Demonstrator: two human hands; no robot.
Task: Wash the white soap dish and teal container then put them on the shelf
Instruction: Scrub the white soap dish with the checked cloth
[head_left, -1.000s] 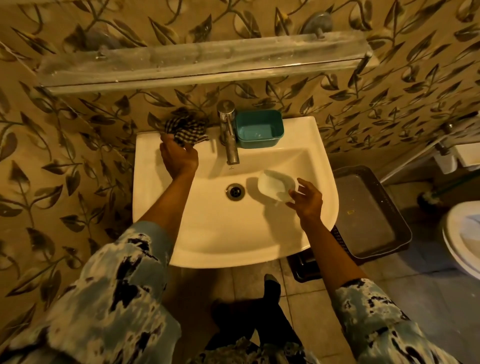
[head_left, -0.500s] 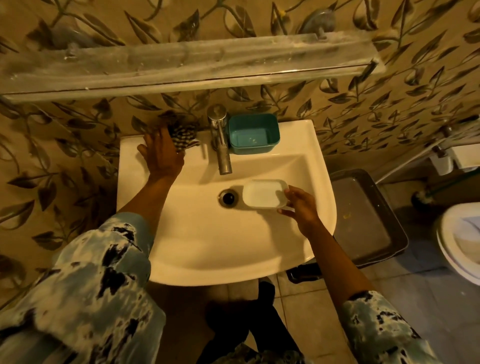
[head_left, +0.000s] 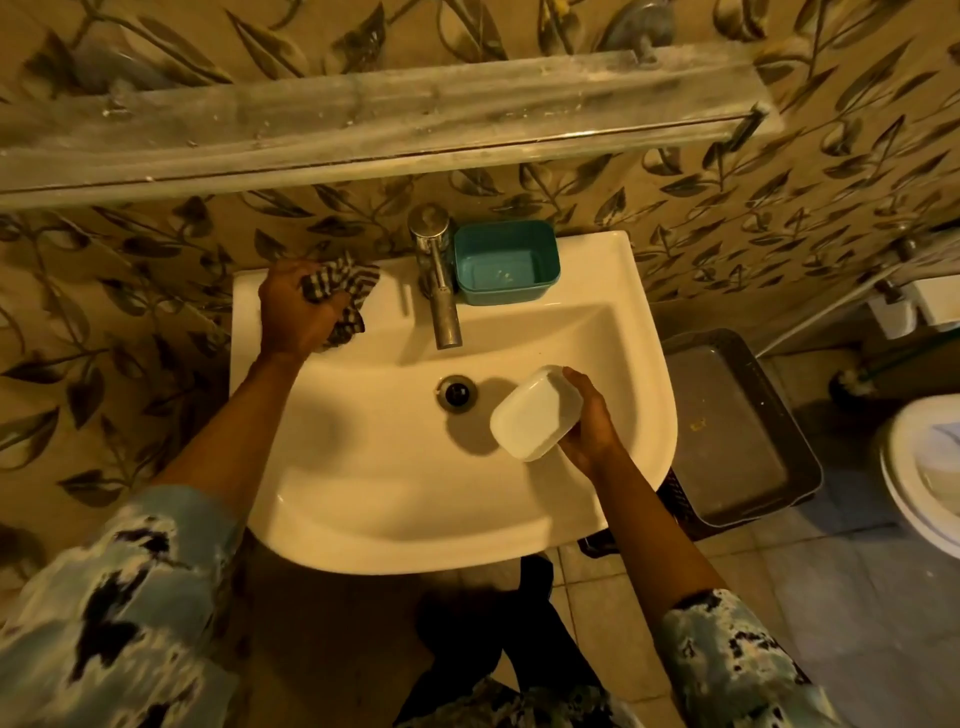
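Observation:
My right hand (head_left: 589, 428) grips the white soap dish (head_left: 535, 413) over the right side of the sink basin (head_left: 374, 467), its flat side turned up toward me. The teal container (head_left: 506, 262) stands empty on the sink's back ledge, just right of the metal tap (head_left: 439, 280). My left hand (head_left: 298, 312) is closed on a checked cloth (head_left: 343, 286) on the back left corner of the sink. The glass shelf (head_left: 363, 124) runs along the wall above the sink, with nothing on it.
The drain (head_left: 457, 392) lies in the basin's middle, left of the soap dish. A dark tray on a crate (head_left: 737, 431) stands to the right of the sink. A toilet (head_left: 919, 467) is at the far right edge. Leaf-patterned tiles cover the wall.
My left hand has closed around the checked cloth, which it only rested on before. My right hand has turned the soap dish over and drawn it right, away from the drain.

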